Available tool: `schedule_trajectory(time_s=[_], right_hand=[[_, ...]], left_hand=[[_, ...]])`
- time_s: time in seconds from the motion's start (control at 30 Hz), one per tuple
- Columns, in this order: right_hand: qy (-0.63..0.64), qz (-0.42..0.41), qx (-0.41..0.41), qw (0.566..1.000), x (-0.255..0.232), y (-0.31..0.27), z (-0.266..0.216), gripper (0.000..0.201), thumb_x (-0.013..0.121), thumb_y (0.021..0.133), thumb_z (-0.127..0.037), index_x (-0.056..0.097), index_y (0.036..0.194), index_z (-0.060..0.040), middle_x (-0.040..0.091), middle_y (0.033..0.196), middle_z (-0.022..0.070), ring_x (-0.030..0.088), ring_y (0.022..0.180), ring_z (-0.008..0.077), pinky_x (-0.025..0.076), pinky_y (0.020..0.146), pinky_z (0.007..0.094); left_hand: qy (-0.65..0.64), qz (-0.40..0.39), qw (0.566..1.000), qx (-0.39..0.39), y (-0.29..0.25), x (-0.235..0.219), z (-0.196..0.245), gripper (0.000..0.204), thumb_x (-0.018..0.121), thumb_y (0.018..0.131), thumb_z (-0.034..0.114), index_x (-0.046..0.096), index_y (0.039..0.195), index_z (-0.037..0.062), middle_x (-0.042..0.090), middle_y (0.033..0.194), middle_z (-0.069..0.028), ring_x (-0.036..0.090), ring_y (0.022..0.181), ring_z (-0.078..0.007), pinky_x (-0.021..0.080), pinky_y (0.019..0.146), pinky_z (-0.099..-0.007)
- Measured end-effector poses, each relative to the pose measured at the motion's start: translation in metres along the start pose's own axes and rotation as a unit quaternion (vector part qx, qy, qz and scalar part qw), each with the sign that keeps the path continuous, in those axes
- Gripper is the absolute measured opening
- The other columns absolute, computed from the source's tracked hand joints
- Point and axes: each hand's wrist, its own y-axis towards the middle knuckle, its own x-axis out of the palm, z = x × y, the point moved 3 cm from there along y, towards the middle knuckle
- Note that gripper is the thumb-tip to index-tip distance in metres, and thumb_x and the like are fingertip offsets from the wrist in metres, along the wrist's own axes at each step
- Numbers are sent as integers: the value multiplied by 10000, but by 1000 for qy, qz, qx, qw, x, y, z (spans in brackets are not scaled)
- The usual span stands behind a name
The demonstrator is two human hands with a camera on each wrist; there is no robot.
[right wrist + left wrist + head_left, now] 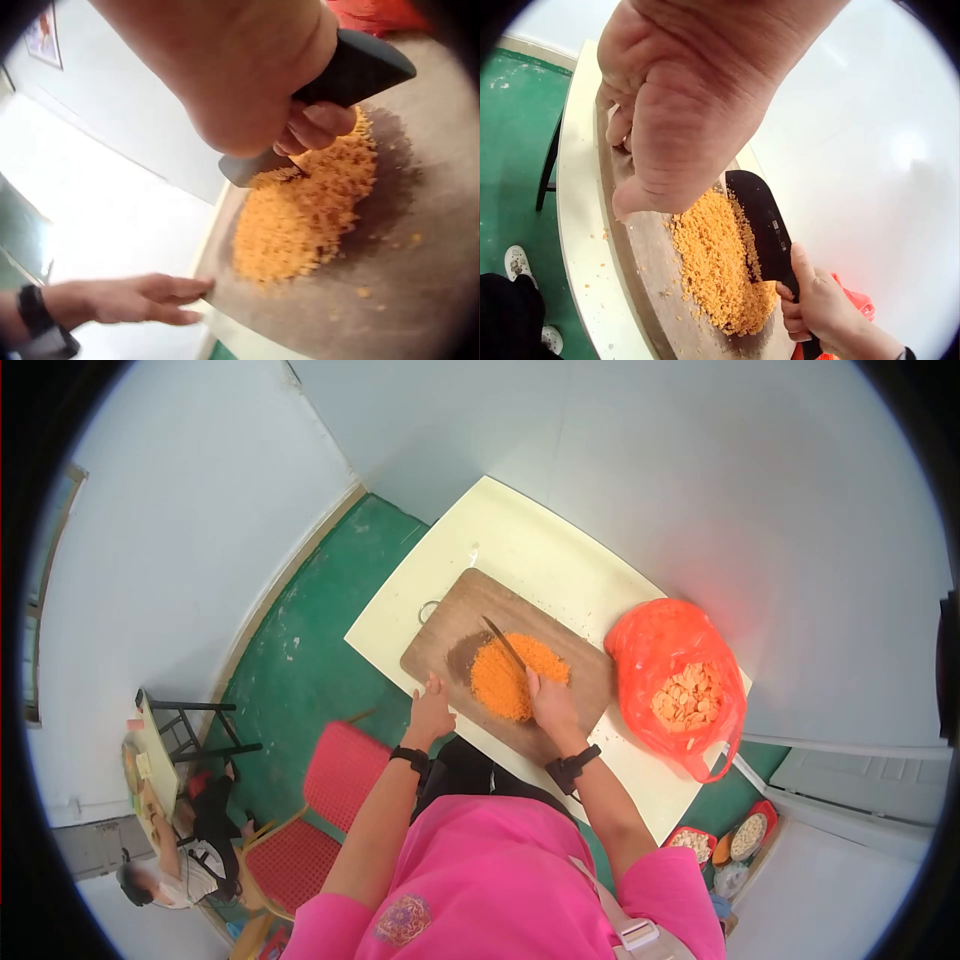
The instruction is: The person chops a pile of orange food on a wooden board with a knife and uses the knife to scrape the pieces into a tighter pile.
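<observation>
My right hand grips the handle of a dark, broad-bladed knife. The blade lies across a heap of finely chopped orange bits on a wooden board. In the right wrist view some bits cling along the blade. My left hand is at the board's near left edge, beside the heap and holding nothing; its fingers look extended in the right wrist view, around the board's edge. Whether they touch the board is hard to tell.
A red plastic bag of orange slices stands right of the board on the pale table. Red chairs are at the lower left, near a seated person at a small table. Filled red trays lie at the lower right.
</observation>
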Motion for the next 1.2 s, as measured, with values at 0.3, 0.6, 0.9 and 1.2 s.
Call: schedule_trajectory(time_s=[0.3, 0.6, 0.9, 1.2], right_hand=[[-9, 8, -22, 1000, 5, -2, -8, 652, 352, 1046, -502, 720, 909, 19, 693, 829, 275, 693, 811, 439, 562, 764, 518], [-24, -2, -30, 999, 4, -9, -9, 635, 375, 1038, -503, 723, 901, 11, 694, 843, 273, 697, 817, 423, 560, 759, 512], [18, 41, 17, 999, -6, -6, 5, 623, 365, 1043, -500, 715, 942, 5, 693, 871, 273, 686, 833, 435, 546, 778, 534], [22, 33, 29, 999, -9, -11, 8, 614, 360, 1051, -478, 712, 927, 9, 685, 869, 285, 681, 854, 439, 540, 802, 527]], left_hand=[[-12, -20, 1000, 6, 2, -3, -4, 876, 725, 836, 267, 260, 1533, 11, 155, 1639, -214, 279, 1493, -308, 243, 1189, -547], [-24, -9, 1000, 11, 5, 2, -7, 829, 713, 834, 244, 297, 1518, 27, 148, 1645, -200, 292, 1488, -295, 237, 1186, -562], [-28, -11, 999, 20, 4, -1, -8, 883, 741, 808, 257, 285, 1527, 24, 150, 1643, -206, 291, 1489, -296, 241, 1180, -574], [-32, -9, 999, 20, 4, 2, -9, 914, 757, 783, 284, 292, 1527, 25, 138, 1646, -199, 298, 1485, -298, 235, 1185, -569]])
